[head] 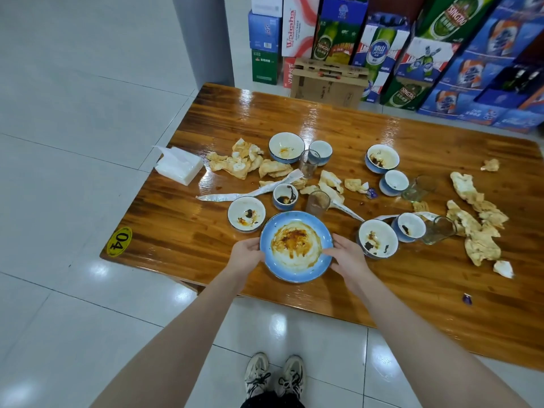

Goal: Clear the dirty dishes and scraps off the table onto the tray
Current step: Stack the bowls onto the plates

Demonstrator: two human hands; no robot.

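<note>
We hold the blue plate [295,274] with both hands at the near edge of the table [176,228]. The left hand [245,255] grips its left rim and the right hand [348,258] its right rim, fingers curled under and thumbs on top. We cannot tell if the plate rests on the wood or is lifted. Inside it is a smear of orange-red sauce.

The bowl [246,214] just behind the plate has red and dark sauce traces, and the small cup [285,196] beside it has dark sauce. The glass [318,203] looks brownish inside. Stained crumpled napkins [244,160] lie around them.

A yellow sticker [119,241] on the table reads "04". On the cartons behind we read "Wahaha" [296,28] and "Tsingtao" [325,45].
</note>
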